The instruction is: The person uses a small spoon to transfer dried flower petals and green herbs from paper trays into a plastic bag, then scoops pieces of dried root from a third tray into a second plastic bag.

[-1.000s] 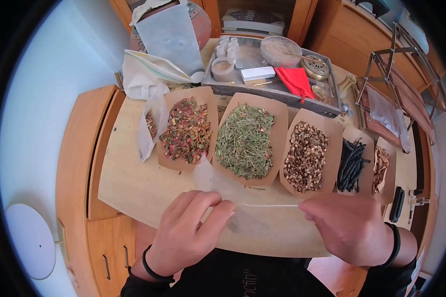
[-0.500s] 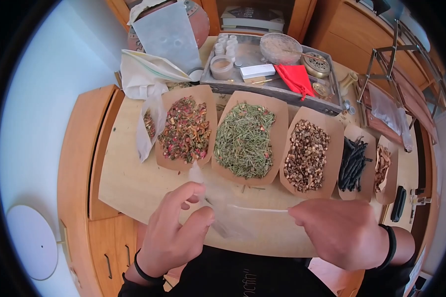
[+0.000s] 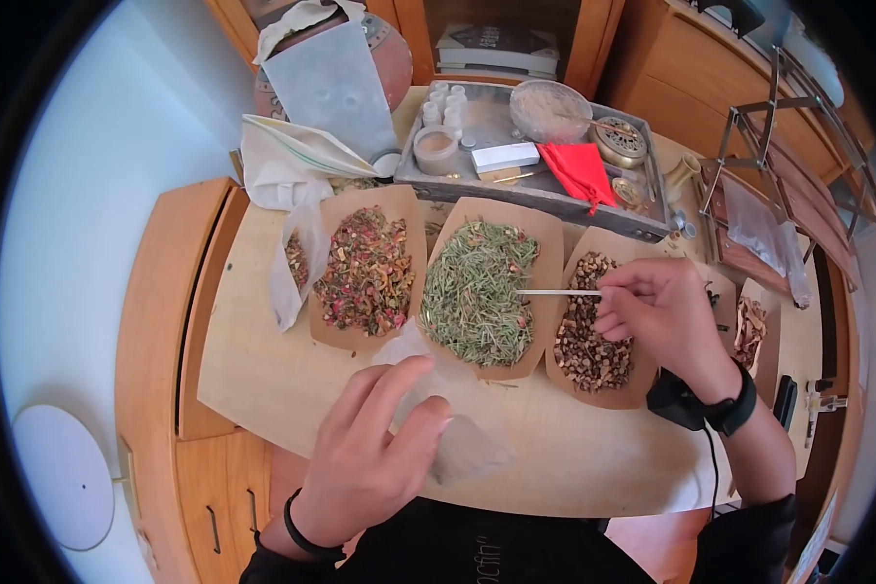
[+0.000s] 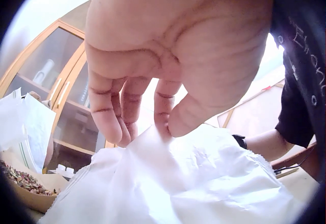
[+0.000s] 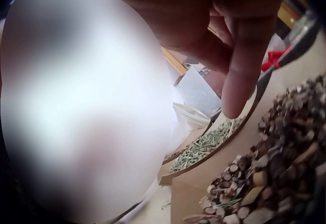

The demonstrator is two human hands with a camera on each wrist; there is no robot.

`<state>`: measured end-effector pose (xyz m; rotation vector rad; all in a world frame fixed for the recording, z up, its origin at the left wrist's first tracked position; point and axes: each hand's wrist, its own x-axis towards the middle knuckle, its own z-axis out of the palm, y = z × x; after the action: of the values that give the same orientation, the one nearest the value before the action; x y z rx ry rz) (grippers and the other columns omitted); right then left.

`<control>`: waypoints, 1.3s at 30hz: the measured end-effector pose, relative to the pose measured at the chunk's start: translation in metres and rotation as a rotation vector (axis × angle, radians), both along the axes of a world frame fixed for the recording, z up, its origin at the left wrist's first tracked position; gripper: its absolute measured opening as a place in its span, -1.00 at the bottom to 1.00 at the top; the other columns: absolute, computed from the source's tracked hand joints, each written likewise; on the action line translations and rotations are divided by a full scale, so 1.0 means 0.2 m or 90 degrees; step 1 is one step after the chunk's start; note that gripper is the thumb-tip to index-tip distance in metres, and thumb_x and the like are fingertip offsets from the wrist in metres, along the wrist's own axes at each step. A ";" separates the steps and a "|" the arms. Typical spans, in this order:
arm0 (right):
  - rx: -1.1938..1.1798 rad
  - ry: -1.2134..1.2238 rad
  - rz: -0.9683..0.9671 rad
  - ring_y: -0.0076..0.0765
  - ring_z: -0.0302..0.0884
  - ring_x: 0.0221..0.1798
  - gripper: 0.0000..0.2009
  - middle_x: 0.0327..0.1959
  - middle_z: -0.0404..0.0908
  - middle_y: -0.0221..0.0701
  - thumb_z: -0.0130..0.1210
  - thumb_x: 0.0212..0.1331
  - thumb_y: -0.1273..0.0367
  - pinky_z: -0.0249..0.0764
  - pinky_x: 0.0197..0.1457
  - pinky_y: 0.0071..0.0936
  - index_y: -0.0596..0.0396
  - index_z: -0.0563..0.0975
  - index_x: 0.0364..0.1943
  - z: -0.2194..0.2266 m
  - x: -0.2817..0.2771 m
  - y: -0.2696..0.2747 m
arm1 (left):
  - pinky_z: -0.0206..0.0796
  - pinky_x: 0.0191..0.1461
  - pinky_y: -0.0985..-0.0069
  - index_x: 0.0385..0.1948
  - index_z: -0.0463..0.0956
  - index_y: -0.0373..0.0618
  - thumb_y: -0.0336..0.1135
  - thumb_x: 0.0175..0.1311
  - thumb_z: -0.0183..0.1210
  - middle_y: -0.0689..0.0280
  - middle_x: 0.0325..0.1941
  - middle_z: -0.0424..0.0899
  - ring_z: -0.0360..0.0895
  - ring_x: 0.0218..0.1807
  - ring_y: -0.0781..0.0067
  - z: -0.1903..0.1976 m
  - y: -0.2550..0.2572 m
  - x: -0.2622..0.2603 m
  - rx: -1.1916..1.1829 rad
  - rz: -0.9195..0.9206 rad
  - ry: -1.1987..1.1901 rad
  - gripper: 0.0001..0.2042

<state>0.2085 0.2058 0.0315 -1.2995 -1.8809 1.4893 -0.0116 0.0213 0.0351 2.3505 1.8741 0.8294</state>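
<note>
My left hand pinches a translucent white pouch between thumb and finger at the table's front; the left wrist view shows the pouch hanging below the fingertips. Over the tray of brown wood chips, my right hand holds a thin white stick that points left across the tray of green needle-like herbs. In the right wrist view the chips lie below the right hand.
Left of the herbs stands a paper tray of red dried petals, beside a small filled pouch. Behind is a grey tray with bottles, a bowl and a red bag. Shavings sit at the right, near a folding wooden rack.
My right hand has moved up and away from the pouch to above the wood chips, carrying the white stick. The left hand has shifted slightly, still holding the pouch.
</note>
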 end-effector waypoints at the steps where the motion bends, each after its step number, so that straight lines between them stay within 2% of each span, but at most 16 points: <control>1: -0.057 0.023 -0.001 -0.38 0.67 -0.40 -0.87 -0.43 0.61 -0.24 0.00 0.21 0.59 0.64 -0.33 -0.56 0.43 0.54 -0.26 -0.02 -0.02 0.02 | 0.44 -0.21 0.35 -0.34 0.49 -0.26 -0.54 -0.03 0.21 0.03 -0.03 0.47 0.51 -0.17 0.09 0.00 0.00 0.00 0.002 0.005 -0.006 -0.82; 3: -0.114 0.046 0.000 -0.35 0.68 -0.39 -0.86 -0.41 0.61 -0.22 0.00 0.22 0.58 0.66 -0.30 -0.53 0.44 0.54 -0.25 -0.07 -0.04 0.04 | 0.45 -0.22 0.35 -0.34 0.49 -0.26 -0.55 -0.03 0.21 0.03 -0.03 0.47 0.51 -0.16 0.08 -0.01 0.00 0.01 0.003 0.008 -0.014 -0.82; 5: -0.235 0.104 -0.001 -0.30 0.69 -0.36 -0.85 -0.38 0.62 -0.19 0.03 0.24 0.56 0.69 -0.25 -0.49 0.45 0.53 -0.21 -0.10 -0.04 0.07 | 0.45 -0.22 0.36 -0.33 0.49 -0.26 -0.56 -0.04 0.21 0.03 -0.03 0.48 0.51 -0.16 0.08 -0.01 0.01 0.01 0.005 0.011 -0.025 -0.81; 17: -0.315 0.157 -0.031 -0.32 0.68 -0.32 -0.81 -0.33 0.62 -0.15 0.06 0.26 0.52 0.68 -0.21 -0.52 0.44 0.51 -0.15 -0.10 0.05 0.08 | 0.47 -0.29 0.43 -0.31 0.50 -0.27 -0.61 -0.07 0.20 0.02 0.01 0.46 0.52 -0.14 0.08 -0.01 0.01 0.01 0.005 -0.006 -0.039 -0.77; 27: -0.282 0.126 -0.038 -0.33 0.69 -0.35 -0.83 -0.35 0.63 -0.17 0.08 0.26 0.51 0.68 -0.25 -0.53 0.41 0.53 -0.18 0.09 0.07 0.03 | 0.46 -0.23 0.41 -0.31 0.49 -0.27 -0.61 -0.06 0.21 0.02 0.01 0.45 0.50 -0.14 0.10 -0.02 0.01 0.03 0.014 -0.003 -0.048 -0.77; 34: -0.291 0.071 0.021 -0.34 0.69 -0.39 -0.85 -0.41 0.65 -0.19 0.11 0.23 0.52 0.68 -0.30 -0.50 0.40 0.55 -0.21 0.27 0.08 -0.08 | 0.46 -0.22 0.40 -0.31 0.50 -0.28 -0.60 -0.04 0.22 0.03 0.00 0.45 0.50 -0.15 0.10 -0.02 0.02 0.03 0.018 0.003 -0.044 -0.79; 38: -0.239 0.043 0.037 -0.41 0.69 -0.36 -0.90 -0.42 0.65 -0.25 0.09 0.21 0.58 0.66 -0.30 -0.55 0.35 0.58 -0.25 0.26 0.06 -0.19 | 0.46 -0.22 0.40 -0.32 0.50 -0.28 -0.59 -0.04 0.23 0.03 0.00 0.46 0.50 -0.15 0.10 -0.03 0.02 0.03 0.025 0.008 -0.045 -0.79; 39: -0.132 0.030 0.080 -0.45 0.68 -0.36 -0.91 -0.43 0.65 -0.28 0.08 0.21 0.59 0.65 -0.31 -0.56 0.33 0.58 -0.26 0.26 0.06 -0.23 | 0.41 -0.20 0.39 -0.34 0.52 -0.25 -0.56 -0.02 0.23 0.05 0.00 0.48 0.49 -0.16 0.11 -0.04 0.02 0.04 0.029 0.019 -0.063 -0.82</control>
<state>0.2197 0.1597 0.0838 -1.2406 -1.8482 1.8047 -0.0039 0.0257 0.0269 2.2670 1.8752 0.9813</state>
